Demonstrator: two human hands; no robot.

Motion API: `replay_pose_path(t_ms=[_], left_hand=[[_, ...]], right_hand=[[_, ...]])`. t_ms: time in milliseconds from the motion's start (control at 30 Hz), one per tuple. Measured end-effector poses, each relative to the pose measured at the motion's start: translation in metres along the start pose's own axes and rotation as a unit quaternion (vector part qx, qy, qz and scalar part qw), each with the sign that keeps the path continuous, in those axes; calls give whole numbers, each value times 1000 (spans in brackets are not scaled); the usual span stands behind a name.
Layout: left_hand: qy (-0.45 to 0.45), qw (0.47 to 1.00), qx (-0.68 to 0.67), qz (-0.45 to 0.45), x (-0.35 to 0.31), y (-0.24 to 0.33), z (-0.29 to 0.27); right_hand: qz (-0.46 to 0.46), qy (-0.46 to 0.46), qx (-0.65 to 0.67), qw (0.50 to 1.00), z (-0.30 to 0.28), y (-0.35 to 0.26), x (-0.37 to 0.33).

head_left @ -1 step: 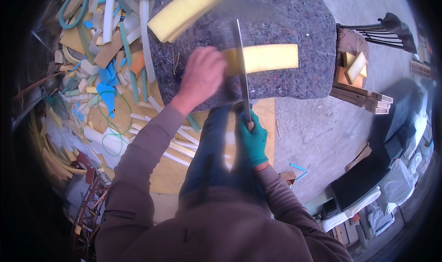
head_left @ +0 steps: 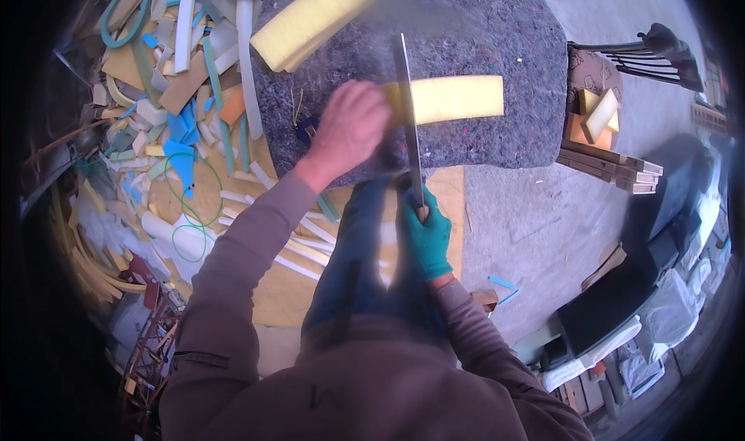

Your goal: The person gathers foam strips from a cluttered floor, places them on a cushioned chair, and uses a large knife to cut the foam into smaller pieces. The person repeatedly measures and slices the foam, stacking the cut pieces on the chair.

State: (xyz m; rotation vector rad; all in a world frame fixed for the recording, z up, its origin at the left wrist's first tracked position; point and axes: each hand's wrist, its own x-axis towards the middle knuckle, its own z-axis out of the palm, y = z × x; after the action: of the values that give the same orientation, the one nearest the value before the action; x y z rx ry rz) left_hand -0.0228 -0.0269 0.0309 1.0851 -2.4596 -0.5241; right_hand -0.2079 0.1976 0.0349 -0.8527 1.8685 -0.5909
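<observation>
My right hand point(head_left: 428, 235), in a teal glove, grips the handle of a long straight-bladed knife point(head_left: 414, 131). Its blade points away from me and crosses a slightly curved yellow foam piece point(head_left: 459, 97) lying on a grey felt-covered table point(head_left: 497, 38). Left of the blade, the foam's end is shaded and partly hidden. My bare left hand point(head_left: 353, 123) is there with its fingers curled, somewhat blurred; what they hold, if anything, is hidden. A thicker yellow foam block point(head_left: 310, 24) lies at the table's far left. Beside my left wrist is a small dark blue object point(head_left: 307, 129).
Foam offcuts point(head_left: 182, 131) in many colours pile up along the left. Foam wedges point(head_left: 599, 117) rest on a stack by the table's right side, above wooden slats point(head_left: 613, 168). A black slatted object point(head_left: 660, 53) stands farther right. Dark sheets and plastic-wrapped items point(head_left: 671, 317) lie at lower right.
My left hand has shifted slightly to the right, uncovering more of the small blue object. The knife and both foam pieces have hardly moved.
</observation>
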Motion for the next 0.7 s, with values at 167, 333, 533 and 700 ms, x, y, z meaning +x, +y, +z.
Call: replay_pose_path(t_ms=[167,333,533,700], left_hand=[[-32,998,-22,54,8,-7,19],[-47,997,-30,60,2,-13,20],[-29,996,-67,59,3,-18,25],[-23,996,-70,48,0,-19,30]], right_hand=[[-3,2,-6,1000,-3,-5,1],[-19,4,-16,1000,-13,-23,-4],[0,10,5,1000,-11,-36,-3],[-31,15,-25,999,-12,-49,1]])
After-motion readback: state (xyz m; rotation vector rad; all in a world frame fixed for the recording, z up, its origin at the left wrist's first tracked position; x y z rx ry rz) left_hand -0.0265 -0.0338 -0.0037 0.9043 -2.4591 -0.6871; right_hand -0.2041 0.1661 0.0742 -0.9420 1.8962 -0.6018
